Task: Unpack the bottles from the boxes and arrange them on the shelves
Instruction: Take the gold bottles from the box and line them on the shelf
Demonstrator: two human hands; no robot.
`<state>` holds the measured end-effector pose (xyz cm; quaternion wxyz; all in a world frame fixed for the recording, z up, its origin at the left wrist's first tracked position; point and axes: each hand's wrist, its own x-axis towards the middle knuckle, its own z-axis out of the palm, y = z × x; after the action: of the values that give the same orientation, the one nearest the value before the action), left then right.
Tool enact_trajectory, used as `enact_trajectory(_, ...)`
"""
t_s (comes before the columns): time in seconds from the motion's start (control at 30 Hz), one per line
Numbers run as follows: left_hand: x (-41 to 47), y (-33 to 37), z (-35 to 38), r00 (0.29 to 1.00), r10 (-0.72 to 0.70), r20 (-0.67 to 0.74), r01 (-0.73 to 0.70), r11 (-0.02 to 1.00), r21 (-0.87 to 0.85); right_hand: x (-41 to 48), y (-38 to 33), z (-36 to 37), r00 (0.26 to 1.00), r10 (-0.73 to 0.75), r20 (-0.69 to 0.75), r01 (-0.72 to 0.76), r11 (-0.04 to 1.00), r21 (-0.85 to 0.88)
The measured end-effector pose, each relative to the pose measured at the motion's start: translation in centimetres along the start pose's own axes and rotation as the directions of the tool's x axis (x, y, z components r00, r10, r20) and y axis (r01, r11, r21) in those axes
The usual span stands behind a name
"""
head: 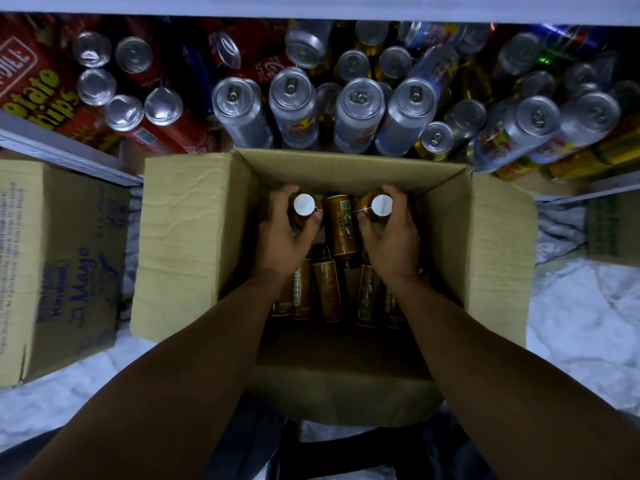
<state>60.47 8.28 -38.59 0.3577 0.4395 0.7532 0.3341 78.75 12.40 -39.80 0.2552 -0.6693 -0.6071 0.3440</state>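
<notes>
- Shelving fills the top of the head view: a white shelf (311, 8) edge runs across, and under it a lower level is packed with goods.
- Silver cans (292, 109) crowd the middle and right of that level. Most stand with their tops toward the camera, and some lean.
- Red tubes (156, 112) with foil tops sit at the left, and gold cans (571, 164) lie at the far right.
- An open box (187, 237) of plain cardboard stands just in front of the cans on a pale floor (581, 323), its flaps spread outward.
- Inside, at the far end, the left hand (284, 233) curls its fingers and thumb round the neck of the left bottle (304, 205), an amber bottle with a white cap.
- The right hand (391, 233) grips the right bottle (381, 206) the same way, thumb on the near side under the cap.
- Between the two hands a lying bottle (341, 226) rests on its side, label up.
- Other bottles (327, 292) with gold labels lie nearer the camera in the box, partly hidden by the forearms.
- A closed box (69, 265) with blue print stands to the left of the open one, close beside its flap.
</notes>
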Motion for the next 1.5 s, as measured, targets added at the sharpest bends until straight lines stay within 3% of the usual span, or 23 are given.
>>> enact_trajectory(0.43, 0.2, -0.9, 0.9, 0.998, -0.042, 0.047, 0.042, 0.999, -0.006, 0.9, 1.2, 1.0, 0.999, -0.033, 0.004, 0.033, 0.999, -0.007)
enact_trajectory(0.57, -0.1, 0.1, -0.2, 0.998, -0.055, 0.039, 0.057, 0.997, -0.049, 0.4, 0.1, -0.3, 0.999, 0.034, 0.010, -0.036, 0.985, 0.169)
enact_trajectory(0.7, -1.2, 1.9, -2.0, 0.996, -0.055, 0.072, 0.061, 0.995, -0.075, -0.1, -1.5, -3.0, 0.991, 0.071, 0.110, -0.097, 0.962, 0.256)
enact_trajectory(0.93, -3.5, 7.1, -4.8, 0.989, 0.028, 0.142, -0.016, 0.997, -0.080, -1.8, -4.6, -7.8, 0.963, -0.025, 0.270, -0.051, 0.961, 0.272)
enact_trajectory(1.2, -5.4, 11.8, -7.2, 0.975, 0.069, 0.210, -0.042, 0.990, -0.132, -3.3, -7.7, -11.9, 0.937, -0.054, 0.345, -0.068, 0.941, 0.332)
enact_trajectory(1.5, -12.2, 25.9, -17.1, 0.952, 0.017, 0.307, 0.031, 0.988, -0.151, -9.1, -21.6, -24.6, 0.922, -0.008, 0.386, -0.135, 0.930, 0.341)
